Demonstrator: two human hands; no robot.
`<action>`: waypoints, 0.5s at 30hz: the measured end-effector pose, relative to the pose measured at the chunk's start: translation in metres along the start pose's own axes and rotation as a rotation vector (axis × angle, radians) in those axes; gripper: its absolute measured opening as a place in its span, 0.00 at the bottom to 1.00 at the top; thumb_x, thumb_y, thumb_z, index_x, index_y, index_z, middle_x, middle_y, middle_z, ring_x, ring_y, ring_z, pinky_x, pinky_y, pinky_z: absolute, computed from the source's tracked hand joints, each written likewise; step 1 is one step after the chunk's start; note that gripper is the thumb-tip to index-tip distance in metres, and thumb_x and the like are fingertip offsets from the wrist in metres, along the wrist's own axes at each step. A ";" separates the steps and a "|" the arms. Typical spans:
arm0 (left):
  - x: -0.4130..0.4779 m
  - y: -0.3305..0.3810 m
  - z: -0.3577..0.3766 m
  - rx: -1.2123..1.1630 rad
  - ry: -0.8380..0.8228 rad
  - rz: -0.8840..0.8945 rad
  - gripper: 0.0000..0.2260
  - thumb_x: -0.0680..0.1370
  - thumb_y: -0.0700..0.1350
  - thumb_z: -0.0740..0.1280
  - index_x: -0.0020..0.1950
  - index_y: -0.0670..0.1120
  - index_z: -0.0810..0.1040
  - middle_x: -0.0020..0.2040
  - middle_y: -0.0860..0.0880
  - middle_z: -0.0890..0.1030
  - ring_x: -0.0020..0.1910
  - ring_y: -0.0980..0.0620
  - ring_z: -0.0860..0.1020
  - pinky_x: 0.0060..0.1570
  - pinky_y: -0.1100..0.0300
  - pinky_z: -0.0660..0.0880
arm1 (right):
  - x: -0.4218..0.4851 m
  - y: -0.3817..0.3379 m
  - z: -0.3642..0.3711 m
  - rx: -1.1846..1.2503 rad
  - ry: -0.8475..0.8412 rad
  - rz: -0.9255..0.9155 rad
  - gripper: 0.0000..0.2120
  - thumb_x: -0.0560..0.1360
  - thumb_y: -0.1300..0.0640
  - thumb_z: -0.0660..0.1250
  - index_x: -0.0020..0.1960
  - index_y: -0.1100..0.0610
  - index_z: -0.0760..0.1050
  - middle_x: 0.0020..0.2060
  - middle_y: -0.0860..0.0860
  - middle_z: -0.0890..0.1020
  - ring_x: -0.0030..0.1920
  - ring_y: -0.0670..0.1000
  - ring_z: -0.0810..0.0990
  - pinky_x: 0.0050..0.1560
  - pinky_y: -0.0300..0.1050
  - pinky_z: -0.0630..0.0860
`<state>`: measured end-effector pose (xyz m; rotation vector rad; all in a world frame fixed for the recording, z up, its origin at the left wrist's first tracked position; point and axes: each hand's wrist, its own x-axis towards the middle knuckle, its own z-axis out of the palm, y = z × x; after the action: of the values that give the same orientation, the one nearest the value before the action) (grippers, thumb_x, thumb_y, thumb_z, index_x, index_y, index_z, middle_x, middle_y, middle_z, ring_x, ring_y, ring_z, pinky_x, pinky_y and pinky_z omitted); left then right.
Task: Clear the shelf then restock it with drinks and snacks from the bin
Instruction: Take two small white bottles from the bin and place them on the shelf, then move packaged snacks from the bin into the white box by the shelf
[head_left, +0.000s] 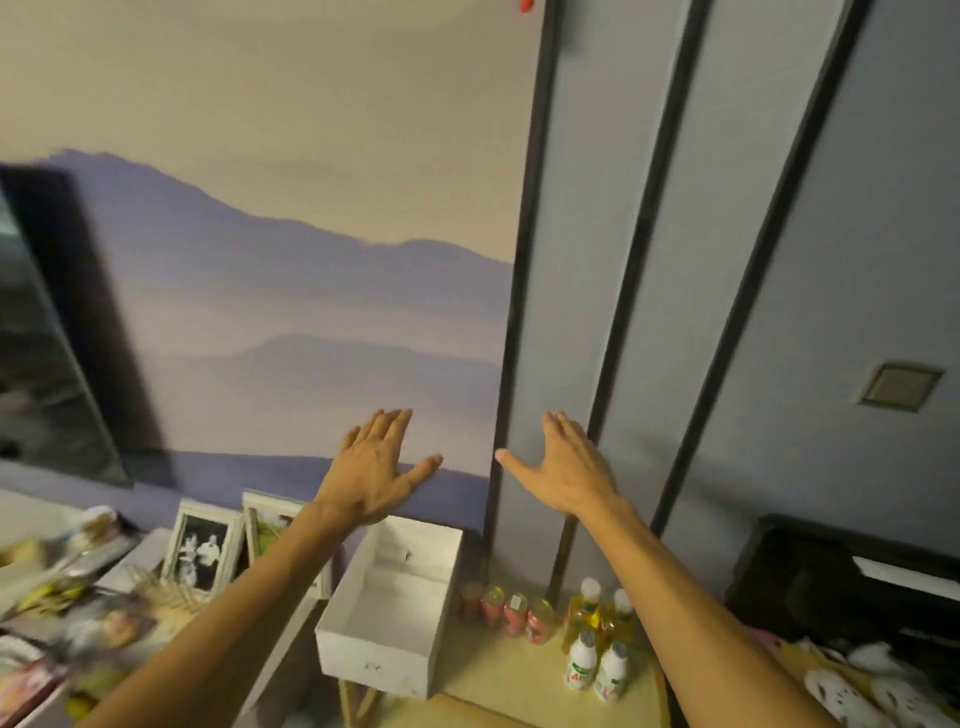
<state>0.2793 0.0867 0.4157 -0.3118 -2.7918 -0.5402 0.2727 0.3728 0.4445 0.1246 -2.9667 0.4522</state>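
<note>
Mural wall (270, 291) behind; left hand (376, 467), right hand (563, 467) raised, splayed.

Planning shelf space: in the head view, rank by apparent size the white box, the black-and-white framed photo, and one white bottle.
1. white box
2. framed photo
3. white bottle

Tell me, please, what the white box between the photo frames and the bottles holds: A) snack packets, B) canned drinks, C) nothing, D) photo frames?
C: the white box shows only its bare inner floor and walls; the cans and bottles stand outside, to its right.
</note>
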 end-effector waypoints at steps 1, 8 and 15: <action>-0.014 -0.011 -0.011 0.018 0.019 -0.034 0.46 0.76 0.78 0.45 0.86 0.50 0.53 0.86 0.48 0.56 0.85 0.45 0.54 0.82 0.40 0.53 | 0.001 -0.014 0.002 0.013 0.004 -0.037 0.54 0.76 0.22 0.58 0.86 0.58 0.49 0.86 0.56 0.52 0.85 0.58 0.53 0.81 0.59 0.60; -0.139 -0.102 -0.082 0.093 0.144 -0.392 0.43 0.78 0.77 0.53 0.85 0.51 0.58 0.84 0.47 0.63 0.80 0.44 0.65 0.78 0.40 0.64 | -0.015 -0.148 0.045 0.117 -0.075 -0.306 0.53 0.76 0.22 0.57 0.86 0.58 0.51 0.85 0.55 0.55 0.83 0.58 0.57 0.78 0.57 0.63; -0.272 -0.196 -0.157 0.127 0.238 -0.667 0.49 0.74 0.82 0.47 0.83 0.49 0.60 0.83 0.46 0.64 0.79 0.43 0.67 0.77 0.41 0.66 | -0.050 -0.318 0.109 0.151 -0.230 -0.551 0.52 0.76 0.22 0.57 0.86 0.55 0.50 0.85 0.57 0.56 0.83 0.60 0.59 0.78 0.59 0.65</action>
<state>0.5189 -0.1953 0.4059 0.6886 -2.6286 -0.4872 0.3413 0.0404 0.4265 1.0382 -2.9191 0.6098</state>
